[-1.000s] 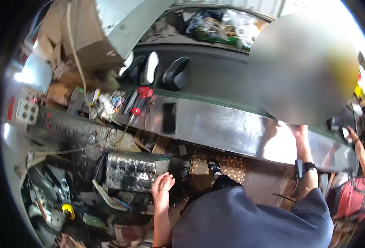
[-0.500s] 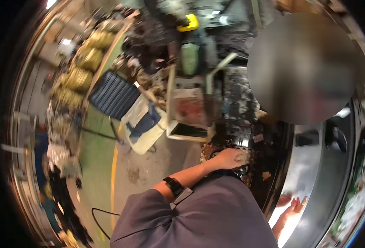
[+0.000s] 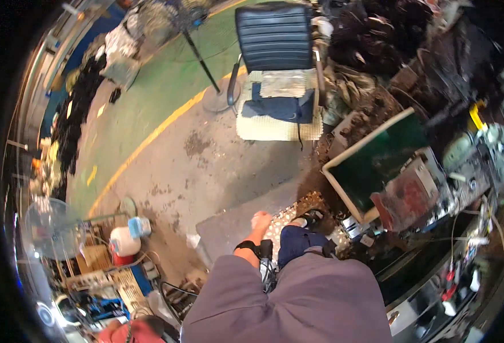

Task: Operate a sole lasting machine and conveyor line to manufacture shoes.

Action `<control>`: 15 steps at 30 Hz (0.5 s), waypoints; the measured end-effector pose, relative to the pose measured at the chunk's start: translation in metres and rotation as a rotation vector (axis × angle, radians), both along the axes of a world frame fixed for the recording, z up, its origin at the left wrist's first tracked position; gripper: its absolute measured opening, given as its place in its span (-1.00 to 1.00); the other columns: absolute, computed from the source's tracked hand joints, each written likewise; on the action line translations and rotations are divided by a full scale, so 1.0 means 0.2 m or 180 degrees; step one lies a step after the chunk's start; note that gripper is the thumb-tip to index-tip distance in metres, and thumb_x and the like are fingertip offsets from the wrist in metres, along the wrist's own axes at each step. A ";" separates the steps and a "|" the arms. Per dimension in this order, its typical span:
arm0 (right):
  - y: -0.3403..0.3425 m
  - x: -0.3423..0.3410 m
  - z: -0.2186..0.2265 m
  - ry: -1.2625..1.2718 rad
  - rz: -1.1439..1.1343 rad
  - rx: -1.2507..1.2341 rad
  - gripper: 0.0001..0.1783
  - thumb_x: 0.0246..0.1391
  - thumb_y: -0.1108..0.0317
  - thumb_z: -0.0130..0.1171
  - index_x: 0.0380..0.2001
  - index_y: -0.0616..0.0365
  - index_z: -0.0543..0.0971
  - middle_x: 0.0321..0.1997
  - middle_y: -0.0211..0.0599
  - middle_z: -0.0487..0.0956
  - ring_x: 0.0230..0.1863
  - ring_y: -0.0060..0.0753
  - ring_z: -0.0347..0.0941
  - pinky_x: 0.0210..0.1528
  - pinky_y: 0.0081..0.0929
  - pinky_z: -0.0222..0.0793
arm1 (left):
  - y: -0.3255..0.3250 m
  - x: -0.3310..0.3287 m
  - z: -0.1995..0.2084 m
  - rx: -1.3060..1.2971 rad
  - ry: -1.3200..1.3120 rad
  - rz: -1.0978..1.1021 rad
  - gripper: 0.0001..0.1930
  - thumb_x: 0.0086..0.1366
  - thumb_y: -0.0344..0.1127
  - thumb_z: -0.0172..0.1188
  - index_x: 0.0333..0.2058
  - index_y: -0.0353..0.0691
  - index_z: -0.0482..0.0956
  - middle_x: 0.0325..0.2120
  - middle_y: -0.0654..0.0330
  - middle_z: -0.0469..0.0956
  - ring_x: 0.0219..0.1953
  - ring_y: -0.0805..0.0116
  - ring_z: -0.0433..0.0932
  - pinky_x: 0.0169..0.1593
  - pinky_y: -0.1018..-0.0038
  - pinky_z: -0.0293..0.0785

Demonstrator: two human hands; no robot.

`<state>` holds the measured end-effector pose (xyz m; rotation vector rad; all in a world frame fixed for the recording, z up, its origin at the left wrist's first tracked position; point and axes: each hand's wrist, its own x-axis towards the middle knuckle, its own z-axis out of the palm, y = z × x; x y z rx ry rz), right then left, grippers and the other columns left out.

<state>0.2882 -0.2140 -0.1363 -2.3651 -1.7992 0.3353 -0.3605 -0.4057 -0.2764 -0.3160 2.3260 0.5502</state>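
Note:
My left hand (image 3: 261,220) hangs low in front of me, over the edge of a perforated, light-spotted mat (image 3: 283,222). Its fingers are foreshortened and blurred, and no object shows in it. A black band (image 3: 248,246) circles that wrist. Beside my right hip, at the edge of a pale metal surface (image 3: 407,318), a small skin-coloured bit of my right hand (image 3: 394,316) shows; my body hides the rest. My dark-clad leg (image 3: 300,243) and a dark sandal (image 3: 310,217) are below me.
Ahead stands a black-backed chair (image 3: 274,37) with dark cloth on its seat. To the right are a green-surfaced framed tray (image 3: 366,154) and a reddish worn plate (image 3: 407,196). A stand fan (image 3: 52,226) and a white-and-red container (image 3: 124,243) stand at left.
My view has swung left, so the chair now lies straight ahead and the tray to the right. My left arm has dropped to my side. My right hand has mostly left view.

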 end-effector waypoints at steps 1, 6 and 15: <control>0.03 0.00 0.01 -0.0131 0.0121 -0.0043 -0.52 0.23 0.37 0.10 0.18 0.33 0.40 -0.13 -0.01 0.62 -0.16 -0.26 0.57 -0.13 -0.28 0.51 | -0.11 -0.03 0.00 -0.0216 -0.0056 0.0030 -0.58 0.16 -0.07 0.15 -0.03 -0.05 0.66 -0.01 -0.04 0.61 0.08 -0.03 0.56 0.17 0.18 0.45; 0.21 0.01 0.08 -0.0537 0.0572 -0.0209 -0.58 0.20 0.33 0.13 0.09 0.27 0.47 -0.13 -0.05 0.64 -0.16 -0.23 0.59 -0.14 -0.26 0.53 | -0.27 0.03 -0.04 -0.0507 -0.0476 -0.0446 -0.55 0.14 -0.14 0.15 -0.04 -0.25 0.64 0.03 -0.17 0.56 0.13 -0.09 0.52 0.19 0.17 0.43; 0.69 0.16 0.20 -0.0677 0.2212 0.0420 -0.63 0.23 0.30 0.13 0.01 0.31 0.54 -0.17 -0.05 0.65 -0.22 -0.23 0.61 -0.19 -0.27 0.55 | 0.69 0.00 -0.04 0.2123 -0.0637 -0.0603 -0.58 0.15 -0.12 0.24 -0.10 -0.28 0.64 -0.27 -0.05 0.68 -0.18 0.12 0.67 -0.05 0.29 0.55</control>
